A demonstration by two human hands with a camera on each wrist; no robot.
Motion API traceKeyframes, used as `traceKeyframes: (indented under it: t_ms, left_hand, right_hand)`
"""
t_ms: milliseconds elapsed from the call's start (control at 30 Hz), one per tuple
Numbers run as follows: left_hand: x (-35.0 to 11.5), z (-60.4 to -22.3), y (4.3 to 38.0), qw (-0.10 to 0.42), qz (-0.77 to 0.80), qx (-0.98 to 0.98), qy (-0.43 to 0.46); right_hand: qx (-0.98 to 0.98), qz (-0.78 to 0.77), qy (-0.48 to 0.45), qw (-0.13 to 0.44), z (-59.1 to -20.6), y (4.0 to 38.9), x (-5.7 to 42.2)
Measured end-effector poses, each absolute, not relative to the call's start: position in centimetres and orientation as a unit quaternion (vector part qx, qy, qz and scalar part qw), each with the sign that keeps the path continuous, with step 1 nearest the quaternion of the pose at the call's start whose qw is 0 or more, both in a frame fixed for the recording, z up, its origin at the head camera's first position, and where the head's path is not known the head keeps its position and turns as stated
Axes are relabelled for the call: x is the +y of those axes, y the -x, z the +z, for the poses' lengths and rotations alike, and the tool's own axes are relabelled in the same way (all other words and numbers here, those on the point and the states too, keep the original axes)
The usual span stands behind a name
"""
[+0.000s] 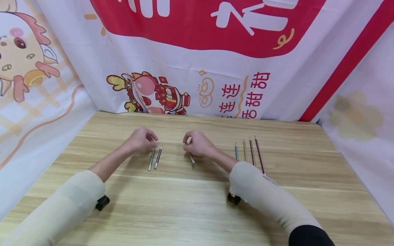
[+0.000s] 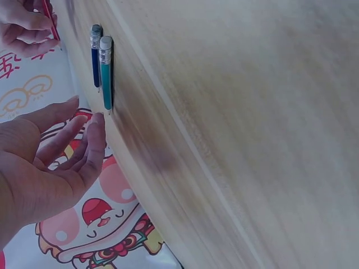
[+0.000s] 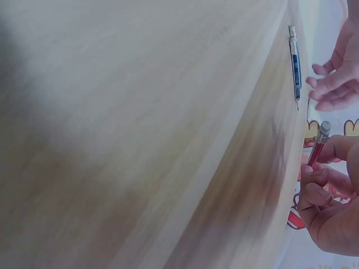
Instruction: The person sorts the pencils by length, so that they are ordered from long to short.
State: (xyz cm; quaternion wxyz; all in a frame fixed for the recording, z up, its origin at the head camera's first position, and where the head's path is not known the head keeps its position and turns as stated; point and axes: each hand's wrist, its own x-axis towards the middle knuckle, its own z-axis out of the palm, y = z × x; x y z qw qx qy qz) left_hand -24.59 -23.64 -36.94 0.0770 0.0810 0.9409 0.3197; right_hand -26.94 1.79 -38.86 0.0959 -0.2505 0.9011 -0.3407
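My right hand [image 1: 199, 143] pinches a red pencil [image 3: 317, 150] between thumb and fingers. Its metal-banded eraser end sticks out toward me, while the hand covers much of the shaft in the head view. To the left, two short pencils lie side by side on the table: a teal one [image 2: 106, 78] and a dark blue one [image 2: 95, 59], erasers toward me. My left hand [image 1: 143, 139] holds nothing; its fingers are loosely bent, with the fingertips close to the far end of the teal pencil.
Several longer pencils [image 1: 252, 152] lie in a row on the right of the wooden table [image 1: 172, 205], partly behind my right forearm. A printed cloth [image 1: 191, 61] hangs along the table's far edge, and more cloth hangs at both sides.
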Motion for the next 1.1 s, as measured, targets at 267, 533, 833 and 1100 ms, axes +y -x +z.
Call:
traceKeyframes:
  t_ms: [267, 533, 833, 1100]
  left_hand:
    - [-23.8, -37.2, 24.1, 0.105, 0.333, 0.934, -0.076]
    - [-23.6, -37.6, 24.2, 0.116, 0.332, 0.934, -0.069]
    - [-23.4, -37.7, 24.2, 0.126, 0.335, 0.932, -0.059]
    - [-23.5, -37.9, 24.1, 0.136, 0.343, 0.928, -0.057]
  right_hand:
    - [0.897, -0.355, 0.246, 0.097, -38.7, 26.8, 3.9]
    - [0.896, -0.363, 0.235, 0.098, -38.9, 27.2, 5.9]
    - [0.893, -0.374, 0.231, 0.093, -39.1, 27.3, 7.8]
    - [0.903, -0.365, 0.210, 0.087, -39.0, 27.0, 9.5]
